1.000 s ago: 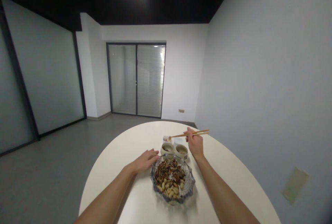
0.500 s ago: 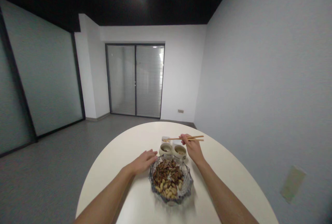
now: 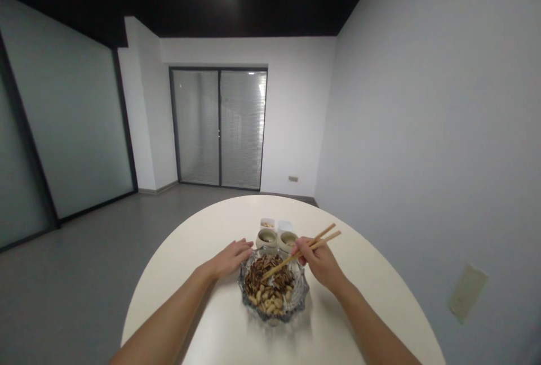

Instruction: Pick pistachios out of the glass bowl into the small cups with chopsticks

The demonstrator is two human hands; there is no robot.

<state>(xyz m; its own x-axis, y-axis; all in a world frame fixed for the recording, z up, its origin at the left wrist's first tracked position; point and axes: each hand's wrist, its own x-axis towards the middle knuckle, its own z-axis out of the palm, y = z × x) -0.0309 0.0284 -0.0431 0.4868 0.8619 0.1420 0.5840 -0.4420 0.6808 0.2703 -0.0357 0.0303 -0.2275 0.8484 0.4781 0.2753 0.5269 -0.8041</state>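
Across the room I can see a person seated at a round tabletop (image 3: 203, 303), both forearms reaching in toward a cut-glass bowl (image 3: 274, 318) near its edge. The right hand (image 3: 319, 263) is closed in a pencil-like grip around a pair of wooden chopsticks (image 3: 298, 253), which slant down and to the left, their tips reaching into the bowl over the dark striped sunflower seeds (image 3: 264, 272). Pale peanuts (image 3: 267, 300) fill the bowl's near side, right up against the seeds. I can't tell whether the tips are pinching anything.

The left hand (image 3: 230, 259) is empty and loosely curled, lying palm down just beside the bowl's left rim.

Beyond the bowl, two small ceramic cups stand side by side: the left cup (image 3: 265, 238) has something dark inside, and the right cup (image 3: 288, 239) something paler. Behind them sit a small white dish (image 3: 267, 222) and a white square container (image 3: 284, 226). Farther off, a glass sliding door (image 3: 218, 128) with blinds closes the far end of the room, past the grey floor (image 3: 84, 246).
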